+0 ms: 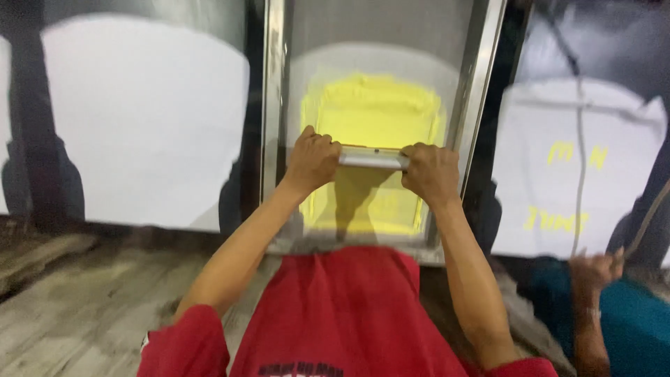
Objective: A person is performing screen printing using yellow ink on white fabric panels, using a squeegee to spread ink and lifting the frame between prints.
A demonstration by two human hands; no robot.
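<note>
Bright overhead light, white areas blown out, motion blur throughout.

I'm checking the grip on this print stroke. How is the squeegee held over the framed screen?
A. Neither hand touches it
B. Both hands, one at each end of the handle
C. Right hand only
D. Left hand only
B: the left hand and the right hand each wrap an end of the squeegee, which sits across the yellow ink on the framed screen.

Both hands, left hand [312, 158] and right hand [431, 169], clamped on a squeegee [373, 158]. Pressed onto a yellow-inked screen frame [481, 77]. White garment [132, 105] alongside.
</note>
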